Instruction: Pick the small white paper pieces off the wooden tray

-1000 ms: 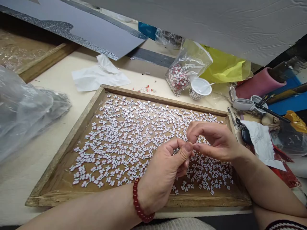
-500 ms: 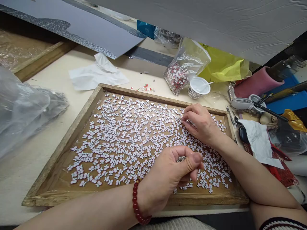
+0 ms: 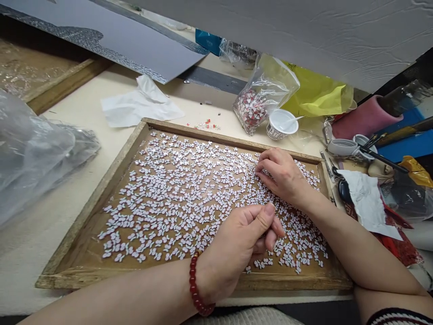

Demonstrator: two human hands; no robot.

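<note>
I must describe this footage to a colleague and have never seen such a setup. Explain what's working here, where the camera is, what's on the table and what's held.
There is no machine: these are a person's bare hands, and every picture comes from one camera worn on the head, looking forward and down.

On the cream tabletop sits a shallow brown wooden tray, strewn with tiny whitish, lobed pieces. Beyond it are a crumpled white tissue, a clear plastic bag of red-and-white pieces and a small white cup.

The left hand, wearing a red beaded bracelet, is curled above the tray. The right hand is at the pieces. Whether either grips anything is hidden.
</note>
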